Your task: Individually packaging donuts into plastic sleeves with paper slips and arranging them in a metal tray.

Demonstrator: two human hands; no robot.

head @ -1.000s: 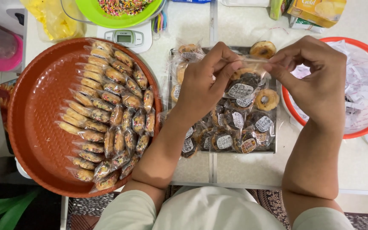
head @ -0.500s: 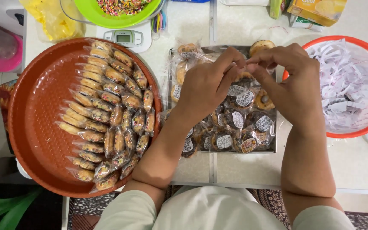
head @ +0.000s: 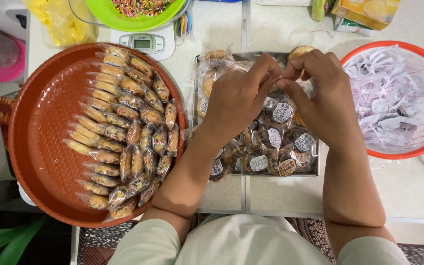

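From above, the left hand [head: 236, 100] and right hand [head: 320, 91] have drawn together since a second ago, fingertips now meeting and pinched shut on something tiny I cannot make out, over the tray of wrapped cookies [head: 266, 147]. The sealing looks mid-step; the brown platter [head: 40, 147] sits at nine o'clock, the orange bowl [head: 420, 149] at three.
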